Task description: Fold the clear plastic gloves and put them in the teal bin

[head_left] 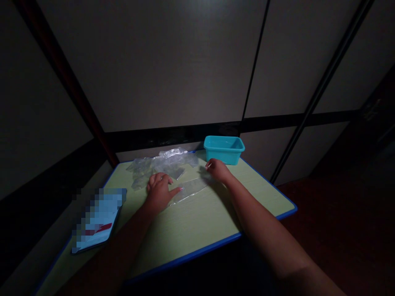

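Observation:
A clear plastic strip or flat bag [191,187] lies slantwise on the table between my two hands. My left hand [160,188] rests at its left end, fingers apart, the thumb stretched out onto the plastic. At the strip's right end my right hand [217,169] has its fingertips pinched together; what is between them is too small to make out. Crumpled clear plastic bags [168,161] are heaped just beyond my left hand.
The pale table [191,234] has a blue edge. A turquoise basket [225,156] stands at its back right, behind my right hand. A tablet [103,218] with a partly blurred screen lies at the left. Cabinet panels [173,61] rise behind the table.

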### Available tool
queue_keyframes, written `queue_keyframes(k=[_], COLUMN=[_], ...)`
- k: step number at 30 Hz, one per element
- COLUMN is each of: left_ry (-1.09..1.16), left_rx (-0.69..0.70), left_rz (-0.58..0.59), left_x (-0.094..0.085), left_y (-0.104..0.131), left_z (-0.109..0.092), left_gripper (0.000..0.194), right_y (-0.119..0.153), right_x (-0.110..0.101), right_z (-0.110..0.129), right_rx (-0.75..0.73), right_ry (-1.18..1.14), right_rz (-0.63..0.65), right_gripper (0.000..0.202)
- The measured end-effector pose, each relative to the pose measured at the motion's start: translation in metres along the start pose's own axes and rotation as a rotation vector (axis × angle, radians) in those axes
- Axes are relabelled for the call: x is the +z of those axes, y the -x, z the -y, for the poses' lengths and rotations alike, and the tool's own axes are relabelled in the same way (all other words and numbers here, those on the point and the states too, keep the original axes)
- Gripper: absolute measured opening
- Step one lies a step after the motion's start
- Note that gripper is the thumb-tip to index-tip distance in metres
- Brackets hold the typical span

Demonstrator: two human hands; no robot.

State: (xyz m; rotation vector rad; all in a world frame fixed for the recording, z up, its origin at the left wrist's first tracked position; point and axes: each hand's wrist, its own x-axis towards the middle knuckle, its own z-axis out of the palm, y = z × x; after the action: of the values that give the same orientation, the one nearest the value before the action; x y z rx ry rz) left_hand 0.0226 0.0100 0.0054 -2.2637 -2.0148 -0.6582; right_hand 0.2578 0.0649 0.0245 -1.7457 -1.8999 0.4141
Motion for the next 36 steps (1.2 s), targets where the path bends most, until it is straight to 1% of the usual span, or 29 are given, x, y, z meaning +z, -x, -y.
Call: queue_keyframes(k=[4, 8, 11, 15, 24, 28, 32, 36], left_ry=[-0.001, -0.030, -0.017, 0.011, 0.055, 0.072, 0.092, 0.081], left_rx=[-0.017, -0.047, -0.052, -0.036, -0.056, -0.011, 0.042, 0.047], left_rz=[-0.008, 0.045, 0.062, 0.056, 0.129, 0.196, 0.246, 0.194], left_x=[0.003, 0.007, 0.009, 0.008, 0.005, 0.002, -0.002, -0.002], left_y=[-0.001, -0.001, -0.001, 0.000, 0.002, 0.001, 0.001, 0.001], left_z=[-0.006, -0.011, -0.012, -0.012, -0.012, -0.007, -0.002, -0.002], left_gripper=[0.031, 0.032, 0.032, 0.031, 0.033, 0.033, 0.030, 0.024], right_y=[-0.001, -0.001, -0.001, -0.003, -0.002, 0.000, 0.003, 0.009], right_x=[-0.001, 0.001, 0.005, 0.007, 0.006, 0.002, -0.007, -0.017], right_z=[0.002, 0.001, -0.001, -0.004, -0.007, -0.007, -0.005, 0.002], right_rx=[-0.008, 0.007, 0.019, 0.036, 0.048, 0.035, -0.037, -0.174], right_ry=[-0.040, 0.038, 0.127, 0.169, 0.195, 0.193, 0.143, 0.020], right_rz=[-0.045, -0.045, 0.002, 0.074, 0.120, 0.139, 0.154, 0.252], right_gripper=[0.019, 0.021, 0.019, 0.020, 0.020, 0.018, 0.018, 0.020])
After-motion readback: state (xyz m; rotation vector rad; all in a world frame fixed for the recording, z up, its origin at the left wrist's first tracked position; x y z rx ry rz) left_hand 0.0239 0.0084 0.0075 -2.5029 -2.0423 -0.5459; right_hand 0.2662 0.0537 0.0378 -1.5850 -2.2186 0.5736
